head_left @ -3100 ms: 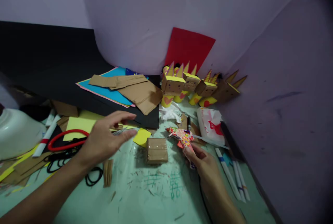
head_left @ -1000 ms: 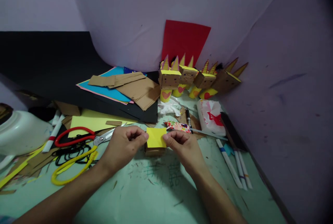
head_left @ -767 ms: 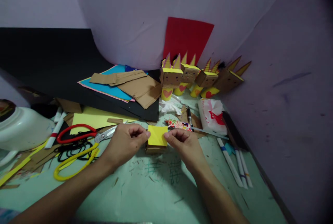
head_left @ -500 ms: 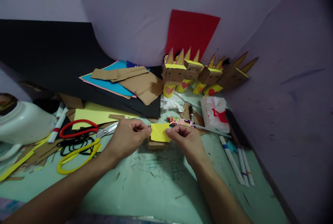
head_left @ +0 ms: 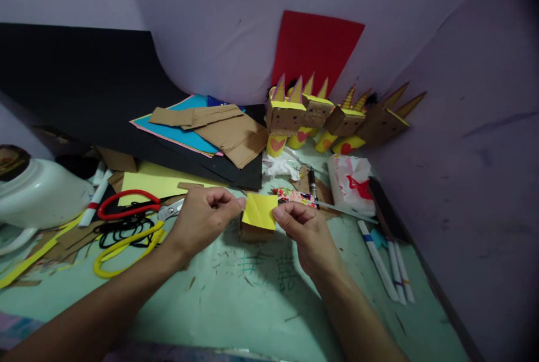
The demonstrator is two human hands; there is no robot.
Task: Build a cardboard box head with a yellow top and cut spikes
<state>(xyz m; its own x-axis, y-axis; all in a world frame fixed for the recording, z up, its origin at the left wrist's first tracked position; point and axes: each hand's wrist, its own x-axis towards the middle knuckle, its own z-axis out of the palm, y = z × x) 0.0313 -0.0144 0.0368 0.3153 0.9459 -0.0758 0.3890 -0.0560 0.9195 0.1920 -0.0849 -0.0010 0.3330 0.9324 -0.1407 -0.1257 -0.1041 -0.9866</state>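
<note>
A small square of yellow paper (head_left: 260,211) lies across the top of a little cardboard box (head_left: 256,233) on the table. My left hand (head_left: 206,216) pinches the paper's left edge, fingers curled closed. At its right edge, the thumb and fingers of my right hand (head_left: 309,233) close on the paper. The box's front face shows below the paper; its top is covered. Left of my left hand lie scissors (head_left: 126,205) with one red and one yellow handle, partly behind my wrist.
Cardboard figures with pointed horns (head_left: 286,115) stand at the back. Cardboard pieces (head_left: 231,132) lie on coloured sheets. A patterned glue-like tube (head_left: 295,196), a tissue pack (head_left: 351,182) and white markers (head_left: 379,261) are to the right. A white jug (head_left: 42,193) stands left.
The yellow paper has come down onto the box top and now covers it. Both hands stay at its edges, and the view has shifted slightly.
</note>
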